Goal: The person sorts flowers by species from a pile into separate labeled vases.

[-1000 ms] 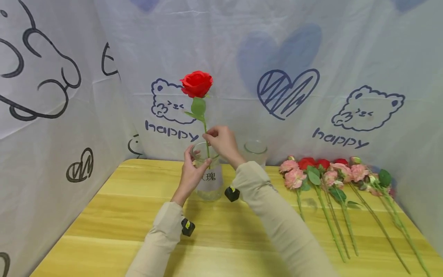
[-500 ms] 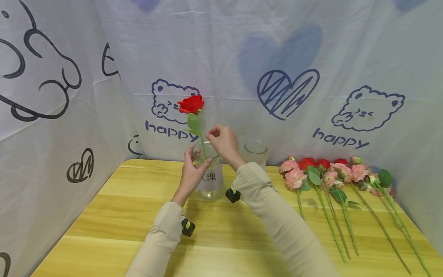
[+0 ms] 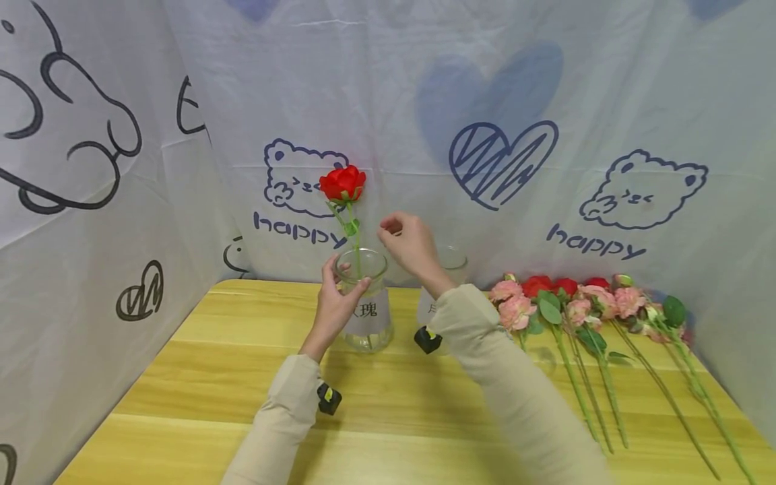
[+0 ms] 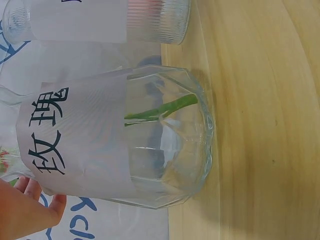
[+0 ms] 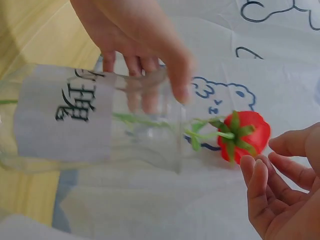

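Observation:
A red rose stands in a clear glass vase that bears a white paper label with dark characters. My left hand grips the vase near its rim, thumb at the front and fingers round the left side. In the left wrist view the stem's cut end shows low inside the glass. My right hand is off the flower, to the right of the rose and above the vase's rim. Its fingers are loosely bent with nothing between them; in the right wrist view the bloom appears just beyond the fingertips.
A second labelled glass vase stands to the right, partly behind my right forearm. Pink flowers and red roses lie on the right of the wooden table, stems toward me. A printed cloth hangs behind.
The rose has dropped lower into the vase and its bloom has turned. My right hand has let go of the stem and moved right. The left hand keeps its place on the vase.

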Tool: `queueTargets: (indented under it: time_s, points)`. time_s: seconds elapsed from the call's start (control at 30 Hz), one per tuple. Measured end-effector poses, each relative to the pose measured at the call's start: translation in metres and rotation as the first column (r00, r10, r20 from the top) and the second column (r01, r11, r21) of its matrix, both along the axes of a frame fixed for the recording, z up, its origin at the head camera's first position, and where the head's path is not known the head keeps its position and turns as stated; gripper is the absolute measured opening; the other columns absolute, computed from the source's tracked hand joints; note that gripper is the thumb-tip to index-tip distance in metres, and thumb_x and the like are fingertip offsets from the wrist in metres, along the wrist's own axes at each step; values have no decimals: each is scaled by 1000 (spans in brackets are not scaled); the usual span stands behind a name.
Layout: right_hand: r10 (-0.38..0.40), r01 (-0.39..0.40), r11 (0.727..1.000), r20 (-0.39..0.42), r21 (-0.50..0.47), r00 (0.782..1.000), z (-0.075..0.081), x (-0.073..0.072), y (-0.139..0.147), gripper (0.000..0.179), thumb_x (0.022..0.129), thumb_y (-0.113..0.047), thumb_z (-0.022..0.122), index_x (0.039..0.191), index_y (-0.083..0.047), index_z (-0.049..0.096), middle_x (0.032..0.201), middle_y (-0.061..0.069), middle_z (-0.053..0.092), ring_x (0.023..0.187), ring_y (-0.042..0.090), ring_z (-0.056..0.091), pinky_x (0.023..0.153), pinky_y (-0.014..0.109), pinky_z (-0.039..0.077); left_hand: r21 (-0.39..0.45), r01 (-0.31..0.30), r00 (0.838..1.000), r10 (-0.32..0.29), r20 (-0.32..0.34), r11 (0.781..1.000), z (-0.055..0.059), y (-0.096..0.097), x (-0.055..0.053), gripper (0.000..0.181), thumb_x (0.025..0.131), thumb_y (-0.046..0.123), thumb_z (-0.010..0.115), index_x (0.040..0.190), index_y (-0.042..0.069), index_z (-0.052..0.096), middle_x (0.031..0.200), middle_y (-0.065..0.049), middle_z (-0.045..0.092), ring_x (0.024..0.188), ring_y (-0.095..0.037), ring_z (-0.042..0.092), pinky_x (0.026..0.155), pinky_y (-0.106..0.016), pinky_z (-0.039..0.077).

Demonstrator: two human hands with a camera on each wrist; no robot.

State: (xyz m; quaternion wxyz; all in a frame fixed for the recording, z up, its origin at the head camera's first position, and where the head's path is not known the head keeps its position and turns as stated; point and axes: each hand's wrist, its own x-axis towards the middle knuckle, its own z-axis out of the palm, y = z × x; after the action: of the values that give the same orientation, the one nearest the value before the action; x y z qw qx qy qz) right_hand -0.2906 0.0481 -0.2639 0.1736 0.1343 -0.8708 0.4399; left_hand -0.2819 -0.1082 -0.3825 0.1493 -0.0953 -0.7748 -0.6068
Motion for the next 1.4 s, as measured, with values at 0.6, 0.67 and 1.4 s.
queueTargets:
  time_s: [0.6,0.67,1.4]
  points:
    - [77,-77,997,13,15,997,30,27,83,24,97,-12,57,115,1,63,107,14,66,89,25,61,67,32,53,8,-1,1000,1,24,1000,3,-1,2,82,88,28,68,151,8,19,146,-18,39,133,-34,34,106,-48,33]
    - [73,-73,997,15,6,997,27,26,94,25,97,-13,56,117,2,63,109,16,65,92,26,61,69,30,53,10,0,1000,0,30,1000,3,-2,2,82,88,28,68,151,8,19,146,-18,39,133,-34,34,106,-48,34]
    - [-76,77,997,103,-9,992,-35,44,182,36,100,-20,53,124,7,58,118,24,61,105,33,59,80,27,50,30,-1,1000,1,20,1000,0,1,1,83,88,28,68,151,5,19,145,-16,41,133,-34,35,106,-48,35]
